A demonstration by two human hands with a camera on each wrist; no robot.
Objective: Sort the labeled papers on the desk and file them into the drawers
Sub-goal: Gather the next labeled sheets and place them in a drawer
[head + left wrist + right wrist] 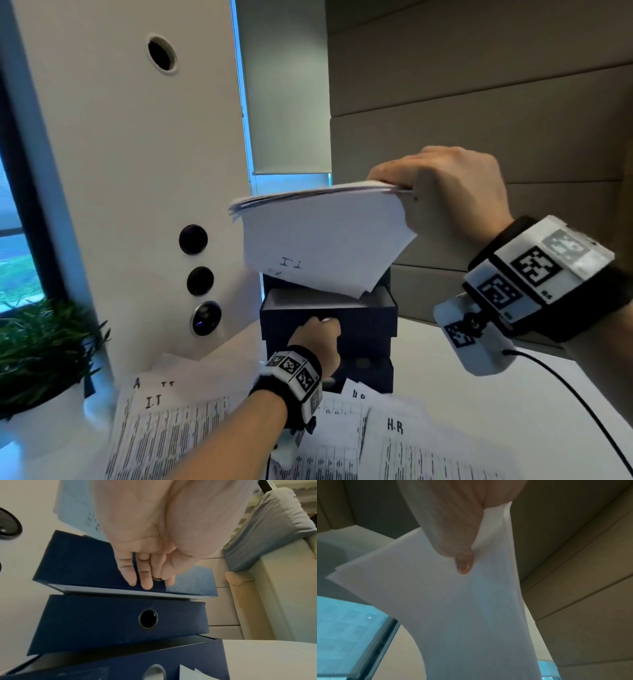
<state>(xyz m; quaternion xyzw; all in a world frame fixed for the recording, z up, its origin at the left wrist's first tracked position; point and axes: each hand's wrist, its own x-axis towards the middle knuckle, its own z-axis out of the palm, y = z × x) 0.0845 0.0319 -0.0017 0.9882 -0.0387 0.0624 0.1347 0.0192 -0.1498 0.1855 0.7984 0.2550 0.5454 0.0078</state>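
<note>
Head cam: right hand [442,192] is pinching a stack of papers [325,236] marked "I.T" by one edge, drooping right above the pulled-out top drawer [329,313] of the dark blue drawer unit [366,342]. Left hand [317,339] has its fingers [145,580] curled on that drawer's front. More labeled sheets [164,431] lie on the desk [479,394] in front of the unit.

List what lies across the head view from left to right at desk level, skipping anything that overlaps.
potted plant → sheet marked I.T → left hand at the front of the open drawer → sheet marked H.R → black cable.
</note>
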